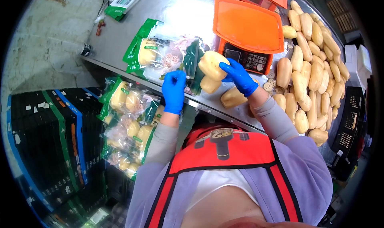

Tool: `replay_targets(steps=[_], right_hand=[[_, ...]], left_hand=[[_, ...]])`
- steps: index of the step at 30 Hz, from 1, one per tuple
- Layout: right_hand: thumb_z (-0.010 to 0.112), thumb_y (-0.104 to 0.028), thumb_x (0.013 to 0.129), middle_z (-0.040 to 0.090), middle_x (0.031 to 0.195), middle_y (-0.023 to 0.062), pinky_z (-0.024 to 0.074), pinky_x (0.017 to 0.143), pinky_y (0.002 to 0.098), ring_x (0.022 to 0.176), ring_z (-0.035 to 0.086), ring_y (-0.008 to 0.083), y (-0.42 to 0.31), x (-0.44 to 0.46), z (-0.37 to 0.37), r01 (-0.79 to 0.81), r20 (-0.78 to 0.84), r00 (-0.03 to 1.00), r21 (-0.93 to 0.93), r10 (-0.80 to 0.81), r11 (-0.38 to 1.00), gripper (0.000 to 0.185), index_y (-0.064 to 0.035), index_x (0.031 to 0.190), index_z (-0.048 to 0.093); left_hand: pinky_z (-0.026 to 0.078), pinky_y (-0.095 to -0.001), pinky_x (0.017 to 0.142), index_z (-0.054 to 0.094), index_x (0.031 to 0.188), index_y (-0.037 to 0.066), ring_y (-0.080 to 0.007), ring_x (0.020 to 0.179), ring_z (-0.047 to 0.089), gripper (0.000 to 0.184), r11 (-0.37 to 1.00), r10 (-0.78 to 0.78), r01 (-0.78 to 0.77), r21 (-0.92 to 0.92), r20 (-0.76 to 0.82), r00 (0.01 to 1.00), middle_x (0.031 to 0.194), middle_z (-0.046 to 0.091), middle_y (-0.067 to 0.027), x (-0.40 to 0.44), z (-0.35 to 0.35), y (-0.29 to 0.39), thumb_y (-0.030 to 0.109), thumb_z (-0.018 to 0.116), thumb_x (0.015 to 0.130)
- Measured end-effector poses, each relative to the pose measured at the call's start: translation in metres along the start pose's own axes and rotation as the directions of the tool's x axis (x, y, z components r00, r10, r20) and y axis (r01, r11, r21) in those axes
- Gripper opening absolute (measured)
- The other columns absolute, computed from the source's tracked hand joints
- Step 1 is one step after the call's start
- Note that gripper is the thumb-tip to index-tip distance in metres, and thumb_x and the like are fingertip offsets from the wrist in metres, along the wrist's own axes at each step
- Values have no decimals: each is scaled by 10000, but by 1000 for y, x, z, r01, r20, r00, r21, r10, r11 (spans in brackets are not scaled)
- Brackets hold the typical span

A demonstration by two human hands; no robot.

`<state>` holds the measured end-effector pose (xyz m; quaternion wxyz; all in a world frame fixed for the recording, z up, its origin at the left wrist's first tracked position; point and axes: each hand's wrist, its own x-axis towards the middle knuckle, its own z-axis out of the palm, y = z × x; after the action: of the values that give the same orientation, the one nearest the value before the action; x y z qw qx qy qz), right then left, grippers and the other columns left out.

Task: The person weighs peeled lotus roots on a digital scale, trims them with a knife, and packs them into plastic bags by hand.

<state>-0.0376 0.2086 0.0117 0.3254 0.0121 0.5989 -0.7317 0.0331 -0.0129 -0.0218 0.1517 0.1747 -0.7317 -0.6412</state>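
A: Hand states?

B: The right hand [240, 78] holds the upper root segment [212, 64] by its right end, thumb and fingertips closed on it. The left hand [174, 86] is curled in, near edge of the clear bag [170, 62]. Whether it pinches film: cannot tell.

A: Position of the held segment?

B: Between the bag and the orange-trayed scale [240, 26], above the lower segment [209, 85]. Contact between the two: not resolved. A third segment [233, 98] lies by the edge of the metal table [188, 8].

A: Handling notes?

B: Judgement: the peeled surface looks wet, likely slippery. A grip nearer mid-length would resist rolling better than one at the end. Light pressure should avoid bruising. The wrist is best kept off the scale, and any pull on film should be gentle, since thin plastic may tear.

A: What cannot be read?

B: The left fingertips, hidden by the curl. The bag's opening, lost in glare and folds. The far side of the held segment. Scale display: illegible. Support under the lower packs [132, 112]: unclear. The root heap [312, 76] runs toward the dark rim of the view; its full extent is uncertain.
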Motion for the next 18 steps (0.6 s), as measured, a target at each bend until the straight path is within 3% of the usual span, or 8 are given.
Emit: replay_targets(steps=[4, 6, 9, 11, 12, 15, 16, 18], right_hand=[[597, -366, 821, 559, 1044, 56, 445, 768, 265, 919, 526, 131, -14, -15, 0, 98, 140, 987, -154, -76, 983, 524, -3, 1182, 489], [577, -355, 835, 563, 1048, 54, 445, 778, 270, 930, 525, 132, -17, -25, -7, 105, 135, 988, -219, -76, 970, 506, 4, 1181, 492], [531, -342, 861, 556, 1093, 54, 447, 796, 282, 965, 531, 141, -16, -34, -17, 97, 18, 995, 187, -102, 977, 481, -14, 1211, 481], [541, -365, 853, 564, 1074, 54, 454, 781, 277, 954, 539, 143, -19, -32, -21, 150, -138, 981, 75, -138, 986, 494, -25, 1207, 489], [549, -373, 848, 569, 1060, 53, 457, 771, 270, 941, 543, 140, -18, -30, -22, 153, -195, 970, 32, -144, 988, 497, -26, 1199, 495], [570, -388, 834, 574, 1025, 46, 458, 753, 258, 910, 551, 139, -20, -12, -17, 66, -69, 996, 11, -65, 998, 495, -28, 1168, 510], [587, -391, 825, 577, 994, 37, 462, 736, 260, 891, 553, 139, -4, 3, -19, 40, -111, 993, -23, -42, 999, 482, -29, 1137, 526], [590, -398, 824, 572, 995, 51, 473, 720, 270, 886, 559, 153, 7, 24, -10, 68, -23, 997, 21, -67, 997, 495, -38, 1154, 513]], left_hand=[[444, -248, 693, 608, 1061, 55, -123, 751, 529, 275, 978, 170, -190, 84, 206, 964, 897, 590, -51, 13, 32, 26, 143, 641, 802], [445, -262, 717, 600, 1108, 77, -141, 784, 540, 327, 1000, 19, -25, 14, 334, 942, 966, 590, -77, 18, 34, 17, 141, 646, 791], [447, -267, 732, 590, 1130, 84, -152, 806, 547, 355, 999, -8, -13, 47, 412, 911, 1015, 583, -106, 12, 40, 7, 139, 651, 785], [455, -270, 723, 596, 1106, 76, -155, 786, 557, 339, 792, 404, -580, 190, 549, 732, 982, 592, -117, -12, 46, 5, 132, 660, 777], [455, -270, 723, 596, 1106, 76, -155, 786, 557, 339, 793, 404, -580, 187, 552, 730, 982, 592, -117, -24, 42, 8, 132, 660, 777], [463, -266, 677, 581, 1056, 47, -155, 717, 568, 320, 999, -47, 41, 23, 460, 887, 853, 608, -59, -38, 32, -5, 208, 663, 792], [463, -266, 677, 581, 1056, 47, -155, 717, 568, 320, 999, -46, 39, 25, 464, 885, 853, 608, -59, -33, 24, -12, 208, 663, 792], [446, -244, 596, 578, 985, 36, -129, 647, 560, 300, 850, -496, 521, -75, 219, 840, 843, 614, -55, -19, 4, -19, 294, 608, 835]])
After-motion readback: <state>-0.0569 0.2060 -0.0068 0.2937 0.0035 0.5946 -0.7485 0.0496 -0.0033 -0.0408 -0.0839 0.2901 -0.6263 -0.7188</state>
